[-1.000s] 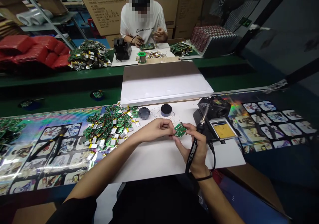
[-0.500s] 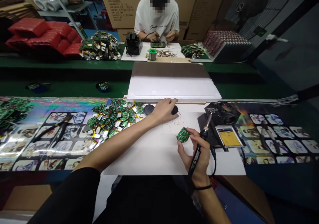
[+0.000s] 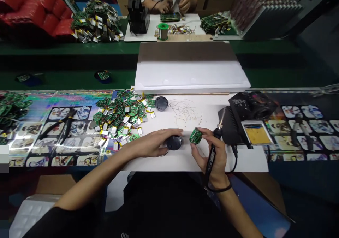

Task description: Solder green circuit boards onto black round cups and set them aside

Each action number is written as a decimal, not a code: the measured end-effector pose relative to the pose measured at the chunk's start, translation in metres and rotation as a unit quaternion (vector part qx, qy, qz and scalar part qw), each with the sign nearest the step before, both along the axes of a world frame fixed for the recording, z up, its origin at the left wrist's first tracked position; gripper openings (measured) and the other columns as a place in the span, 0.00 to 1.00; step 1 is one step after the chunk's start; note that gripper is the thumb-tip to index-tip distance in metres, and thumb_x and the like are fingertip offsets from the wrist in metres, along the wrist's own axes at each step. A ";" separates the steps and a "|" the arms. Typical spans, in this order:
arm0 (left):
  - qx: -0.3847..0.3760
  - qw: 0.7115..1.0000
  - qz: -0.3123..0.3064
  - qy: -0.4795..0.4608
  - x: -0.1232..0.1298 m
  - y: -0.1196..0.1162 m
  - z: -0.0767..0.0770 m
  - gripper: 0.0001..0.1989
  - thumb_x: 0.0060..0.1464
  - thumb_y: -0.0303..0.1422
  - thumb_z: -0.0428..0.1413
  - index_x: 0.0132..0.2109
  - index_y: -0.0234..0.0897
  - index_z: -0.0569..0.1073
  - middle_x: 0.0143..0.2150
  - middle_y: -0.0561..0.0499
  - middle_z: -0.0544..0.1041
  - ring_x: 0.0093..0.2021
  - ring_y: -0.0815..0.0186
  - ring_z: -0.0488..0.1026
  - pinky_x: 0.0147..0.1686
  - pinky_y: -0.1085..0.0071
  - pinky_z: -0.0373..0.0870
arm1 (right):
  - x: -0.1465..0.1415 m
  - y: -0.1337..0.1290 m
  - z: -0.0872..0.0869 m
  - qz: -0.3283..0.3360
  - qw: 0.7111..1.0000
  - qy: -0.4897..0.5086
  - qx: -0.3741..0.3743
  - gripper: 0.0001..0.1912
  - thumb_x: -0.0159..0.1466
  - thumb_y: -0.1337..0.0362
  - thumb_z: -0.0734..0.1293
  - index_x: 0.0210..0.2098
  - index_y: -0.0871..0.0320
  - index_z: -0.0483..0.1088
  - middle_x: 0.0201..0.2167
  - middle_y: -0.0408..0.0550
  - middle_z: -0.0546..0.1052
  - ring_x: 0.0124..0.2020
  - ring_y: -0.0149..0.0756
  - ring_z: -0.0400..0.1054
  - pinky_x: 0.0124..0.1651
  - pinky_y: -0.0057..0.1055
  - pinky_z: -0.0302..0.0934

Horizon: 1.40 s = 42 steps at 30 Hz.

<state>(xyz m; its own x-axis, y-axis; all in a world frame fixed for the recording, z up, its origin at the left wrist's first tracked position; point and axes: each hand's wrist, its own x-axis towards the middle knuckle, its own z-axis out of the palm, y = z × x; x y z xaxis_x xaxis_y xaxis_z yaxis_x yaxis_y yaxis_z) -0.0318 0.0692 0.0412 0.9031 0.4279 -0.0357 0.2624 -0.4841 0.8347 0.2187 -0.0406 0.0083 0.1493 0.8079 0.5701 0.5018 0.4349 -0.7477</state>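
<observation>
My right hand (image 3: 215,164) is closed around a soldering iron (image 3: 211,162), with its fingertips also pinching a small green circuit board (image 3: 196,136). My left hand (image 3: 153,143) lies partly open over a round black disc (image 3: 174,142) on a white sheet (image 3: 246,164); I can't tell whether it grips the disc. Just right of my right hand sits a black soldering station (image 3: 250,107). Past my left hand, a heap of green boards with attached batteries (image 3: 122,118) lies beside a second black disc (image 3: 161,103) and fine wire clippings (image 3: 184,112). Across the bench, a co-worker's hands (image 3: 172,5) work over another board (image 3: 170,17).
</observation>
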 end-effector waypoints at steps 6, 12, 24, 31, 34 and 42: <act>0.003 0.967 0.236 -0.100 0.004 -0.036 -0.032 0.42 0.58 0.45 0.73 0.72 0.46 0.63 0.61 0.40 0.71 0.64 0.50 0.72 0.63 0.53 0.75 | -0.006 0.004 0.007 0.016 0.999 -0.040 -0.024 0.32 0.63 0.75 0.76 0.63 0.54 0.67 0.58 0.59 0.80 0.60 0.47 0.78 0.61 0.50 0.77; -0.139 0.954 0.222 -0.144 0.006 -0.030 -0.027 0.39 0.64 0.32 0.67 0.74 0.49 0.58 0.70 0.42 0.73 0.68 0.55 0.74 0.66 0.57 0.73 | -0.007 0.006 0.011 0.090 0.991 -0.083 -0.058 0.29 0.66 0.74 0.75 0.63 0.53 0.68 0.58 0.57 0.80 0.60 0.46 0.78 0.62 0.46 0.78; -0.252 0.831 0.467 -0.169 0.003 -0.050 -0.018 0.18 0.62 0.44 0.68 0.48 0.36 0.77 0.41 0.47 0.80 0.38 0.67 0.77 0.31 0.75 0.69 | -0.013 0.016 0.014 0.139 0.975 -0.162 -0.064 0.25 0.68 0.73 0.74 0.61 0.53 0.69 0.57 0.57 0.81 0.57 0.47 0.76 0.58 0.49 0.77; -0.266 0.821 0.449 -0.233 0.020 -0.038 -0.015 0.18 0.59 0.45 0.70 0.43 0.34 0.79 0.36 0.48 0.82 0.33 0.69 0.76 0.33 0.74 0.72 | -0.011 0.023 0.019 0.155 0.966 -0.201 -0.059 0.25 0.69 0.72 0.74 0.62 0.51 0.70 0.57 0.53 0.83 0.58 0.49 0.73 0.57 0.51 0.75; -0.276 0.821 0.439 -0.240 0.022 -0.035 -0.018 0.18 0.58 0.44 0.72 0.44 0.34 0.80 0.38 0.47 0.82 0.38 0.67 0.78 0.37 0.74 0.74 | -0.012 0.023 0.020 0.157 0.967 -0.193 -0.055 0.24 0.69 0.72 0.74 0.62 0.51 0.70 0.58 0.54 0.82 0.55 0.48 0.75 0.55 0.49 0.76; -0.264 0.866 0.371 -0.207 0.021 -0.033 -0.020 0.14 0.62 0.41 0.69 0.48 0.36 0.83 0.41 0.46 0.81 0.38 0.66 0.76 0.39 0.70 0.72 | -0.009 0.025 0.022 0.161 0.971 -0.174 -0.039 0.24 0.69 0.72 0.74 0.61 0.50 0.70 0.50 0.50 0.84 0.46 0.43 0.78 0.47 0.42 0.77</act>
